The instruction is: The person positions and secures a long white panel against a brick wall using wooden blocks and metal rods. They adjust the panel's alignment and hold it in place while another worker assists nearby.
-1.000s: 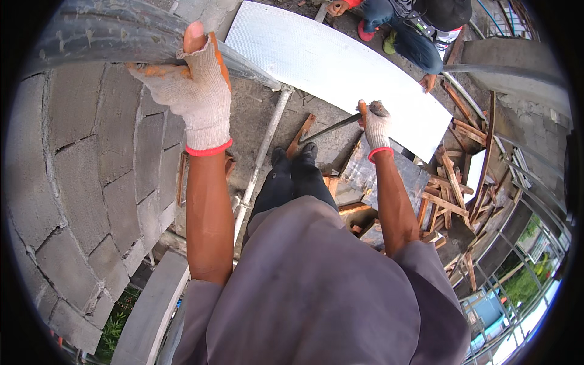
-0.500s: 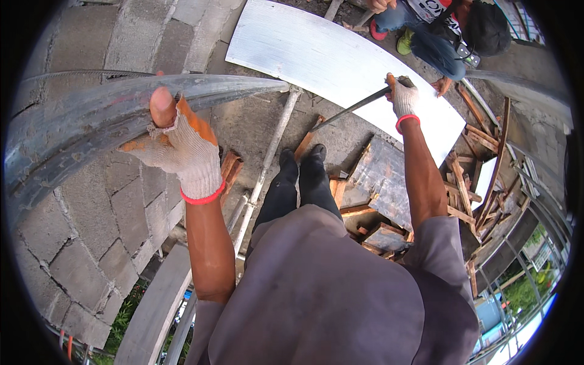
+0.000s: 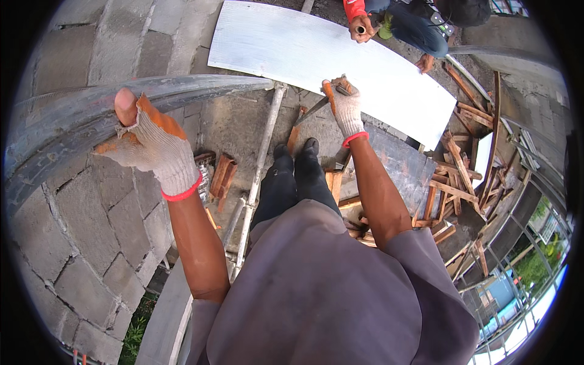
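My left hand (image 3: pixel 149 143), in a knit work glove with orange palm and a bare thumb, is closed on the edge of a long grey metal beam (image 3: pixel 201 89). The beam looks curved and runs in from the left. My right hand (image 3: pixel 344 106), gloved the same way, is closed around a dark metal bar (image 3: pixel 314 111). The bar slants down to the left, toward a piece of wood (image 3: pixel 296 131) near my feet; its far end is hard to make out. Behind that hand lies a large white sheet (image 3: pixel 292 45).
A co-worker's hand (image 3: pixel 362 29) holds a round tube beyond the white sheet. A light pipe (image 3: pixel 266 137) runs beside my legs. Scrap timber (image 3: pixel 453 173) is heaped at right, next to a grey metal panel (image 3: pixel 395 161). A block wall (image 3: pixel 91 225) stands at left.
My right hand has moved left with the bar, which now appears shorter. My left hand stays on the beam. The co-worker's hand has come further into view with the tube.
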The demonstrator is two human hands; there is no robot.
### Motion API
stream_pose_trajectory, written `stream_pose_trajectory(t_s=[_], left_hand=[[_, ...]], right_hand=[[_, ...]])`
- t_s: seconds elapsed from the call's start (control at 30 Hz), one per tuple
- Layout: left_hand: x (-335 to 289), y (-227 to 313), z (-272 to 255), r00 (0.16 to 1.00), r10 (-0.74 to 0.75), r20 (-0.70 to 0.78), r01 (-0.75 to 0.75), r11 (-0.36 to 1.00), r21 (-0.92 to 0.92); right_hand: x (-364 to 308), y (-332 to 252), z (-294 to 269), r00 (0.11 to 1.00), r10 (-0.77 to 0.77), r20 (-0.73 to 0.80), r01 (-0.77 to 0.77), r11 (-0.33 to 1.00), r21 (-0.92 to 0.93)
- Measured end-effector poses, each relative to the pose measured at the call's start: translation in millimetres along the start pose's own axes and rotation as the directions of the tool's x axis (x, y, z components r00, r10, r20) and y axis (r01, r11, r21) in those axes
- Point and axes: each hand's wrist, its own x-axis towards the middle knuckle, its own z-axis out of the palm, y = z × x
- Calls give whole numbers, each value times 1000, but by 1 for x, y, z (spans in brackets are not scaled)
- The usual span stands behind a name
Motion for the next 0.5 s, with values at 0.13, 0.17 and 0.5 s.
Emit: stream_pose_trajectory(t_s=[0.13, 0.17, 0.5], left_hand=[[2, 0, 8, 995, 72, 66, -73, 997, 1], [-1, 3, 14, 992, 94, 81, -97, 995, 33], [10, 11, 27, 937, 291, 192, -323, 932, 166]], right_hand=[[-5, -7, -1, 997, -50, 51, 44, 993, 110], [-16, -8, 1, 999, -24, 26, 23, 999, 41], [-217, 22, 76, 969, 227, 100, -211, 538, 816]])
